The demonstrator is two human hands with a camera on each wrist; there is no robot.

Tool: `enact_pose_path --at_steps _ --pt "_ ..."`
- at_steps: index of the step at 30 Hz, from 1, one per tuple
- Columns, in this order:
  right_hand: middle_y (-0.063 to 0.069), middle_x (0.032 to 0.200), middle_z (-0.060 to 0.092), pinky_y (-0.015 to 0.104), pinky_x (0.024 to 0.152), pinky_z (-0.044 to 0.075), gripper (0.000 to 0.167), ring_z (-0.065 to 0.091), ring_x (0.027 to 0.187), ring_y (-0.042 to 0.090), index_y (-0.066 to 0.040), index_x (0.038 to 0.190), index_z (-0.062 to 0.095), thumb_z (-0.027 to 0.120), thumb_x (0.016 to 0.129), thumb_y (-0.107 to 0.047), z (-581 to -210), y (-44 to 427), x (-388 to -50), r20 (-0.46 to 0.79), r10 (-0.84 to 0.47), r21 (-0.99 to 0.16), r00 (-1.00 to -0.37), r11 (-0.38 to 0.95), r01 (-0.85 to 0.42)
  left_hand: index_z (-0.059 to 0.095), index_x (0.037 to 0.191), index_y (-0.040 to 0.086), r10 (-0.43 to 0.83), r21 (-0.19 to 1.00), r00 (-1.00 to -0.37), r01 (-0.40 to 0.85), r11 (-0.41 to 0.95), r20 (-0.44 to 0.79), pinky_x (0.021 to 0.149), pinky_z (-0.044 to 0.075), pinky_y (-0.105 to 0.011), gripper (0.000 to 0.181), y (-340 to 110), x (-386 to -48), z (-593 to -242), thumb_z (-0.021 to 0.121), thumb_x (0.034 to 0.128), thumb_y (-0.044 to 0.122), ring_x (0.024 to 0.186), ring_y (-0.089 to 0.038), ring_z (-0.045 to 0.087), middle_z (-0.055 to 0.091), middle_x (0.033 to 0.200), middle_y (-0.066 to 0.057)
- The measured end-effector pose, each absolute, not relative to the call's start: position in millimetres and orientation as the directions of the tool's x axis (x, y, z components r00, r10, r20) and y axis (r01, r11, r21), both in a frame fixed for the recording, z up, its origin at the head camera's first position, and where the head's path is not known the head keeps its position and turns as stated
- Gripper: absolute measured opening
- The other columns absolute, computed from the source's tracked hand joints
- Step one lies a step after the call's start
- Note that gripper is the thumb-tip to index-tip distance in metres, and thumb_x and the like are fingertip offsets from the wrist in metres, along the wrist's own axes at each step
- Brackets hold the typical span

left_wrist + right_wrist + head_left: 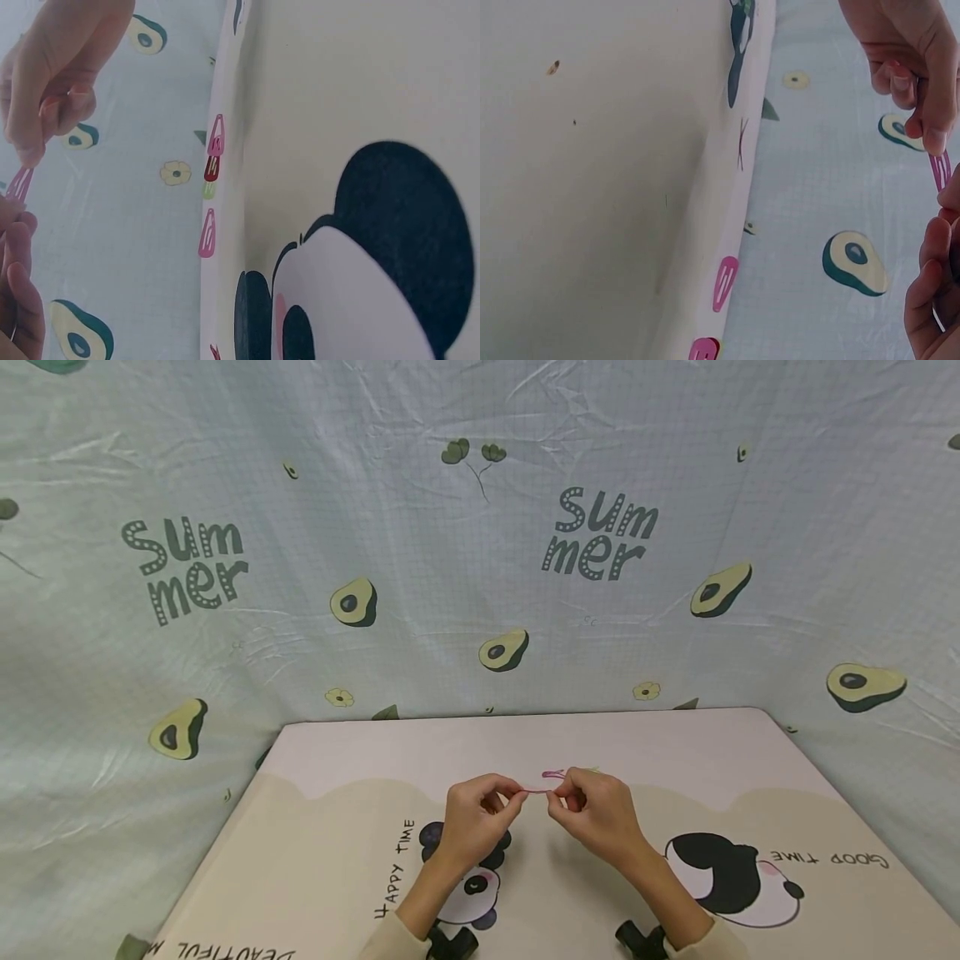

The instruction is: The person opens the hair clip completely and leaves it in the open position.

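Note:
A pink snap hair clip (536, 791) is stretched between my two hands above the table; in the left wrist view this hair clip (20, 184) shows its slotted end. My left hand (480, 821) pinches one end between thumb and forefinger. At the other end, my right hand (597, 812) pinches it likewise. The fingertips cover both ends, so I cannot tell whether the clip is snapped. Behind the hands lie more clips: a pink clip (208, 232), another pink clip (217, 135), a red clip (212, 167) and a light green clip (209, 189).
The table (330, 860) has a cream cover with panda prints and lettering. A thin dark red crossed shape (742, 144) lies near its far edge; I cannot tell what it is. An avocado-print curtain (420, 543) hangs behind the table.

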State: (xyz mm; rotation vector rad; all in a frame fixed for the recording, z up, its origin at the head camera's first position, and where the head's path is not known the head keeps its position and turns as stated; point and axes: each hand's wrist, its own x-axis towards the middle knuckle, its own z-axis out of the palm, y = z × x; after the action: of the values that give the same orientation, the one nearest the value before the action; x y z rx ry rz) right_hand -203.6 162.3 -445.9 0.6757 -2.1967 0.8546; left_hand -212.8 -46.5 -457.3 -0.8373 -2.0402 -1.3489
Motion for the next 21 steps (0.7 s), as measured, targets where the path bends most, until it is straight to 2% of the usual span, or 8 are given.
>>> enact_pose_path --at_steps 12,21 --pt "-0.013 0.057 0.044 0.011 0.049 0.03 0.031 0.035 0.056 -0.007 -0.016 0.068 0.058 0.083 0.069 0.002 -446.8 162.0 -203.1 0.757 -0.2 -0.373 -0.622 0.65 -0.662 0.077 0.088 0.008 0.188 0.583 -0.644 0.758 0.294 0.742 0.049 0.045 -0.011 0.01 -44.1 -212.6 -458.6 0.081 0.0841 0.0 0.051 -0.002 0.051 0.075 0.076 -0.005" --pt "-0.012 0.056 0.044 0.011 0.049 0.029 0.031 0.034 0.056 -0.007 -0.016 0.067 0.058 0.081 0.069 0.003 -447.0 161.5 -202.9 0.763 -0.192 -0.375 -0.617 0.646 -0.665 0.077 0.09 0.006 0.197 0.562 -0.622 0.776 0.288 0.758 0.05 0.045 -0.011 0.007 -44.8 -213.2 -459.7 0.08 0.0858 0.002 0.051 -0.003 0.051 0.075 0.076 -0.006"
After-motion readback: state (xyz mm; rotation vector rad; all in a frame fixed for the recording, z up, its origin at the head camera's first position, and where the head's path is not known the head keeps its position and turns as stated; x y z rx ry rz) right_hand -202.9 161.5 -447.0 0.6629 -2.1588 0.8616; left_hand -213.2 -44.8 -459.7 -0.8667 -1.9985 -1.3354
